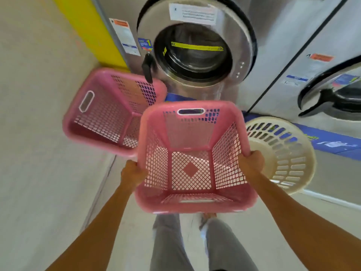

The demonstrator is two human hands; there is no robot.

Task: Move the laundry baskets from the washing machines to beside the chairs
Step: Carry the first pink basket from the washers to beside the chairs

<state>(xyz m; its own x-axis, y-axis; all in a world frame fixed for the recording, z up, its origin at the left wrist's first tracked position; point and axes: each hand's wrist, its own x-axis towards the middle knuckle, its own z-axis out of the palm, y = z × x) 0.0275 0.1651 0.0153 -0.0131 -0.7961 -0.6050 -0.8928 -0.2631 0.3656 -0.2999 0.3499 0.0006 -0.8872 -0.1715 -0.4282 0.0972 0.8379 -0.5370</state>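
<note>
I hold an empty pink square laundry basket (192, 206) in front of me, above the floor. My left hand (132, 173) grips its left rim and my right hand (252, 161) grips its right rim. A second pink basket (101, 122) stands on the floor to the left, close to the wall and the washing machine (195, 49). A round cream basket (289, 153) sits on the floor to the right, partly hidden behind the held basket and my right hand. All three baskets look empty.
The steel washing machine has its round door shut, with a black handle (147, 69) on its left side. A second machine (332, 90) stands to the right. A pale wall (29, 114) runs along the left. My legs (195, 245) are below the basket.
</note>
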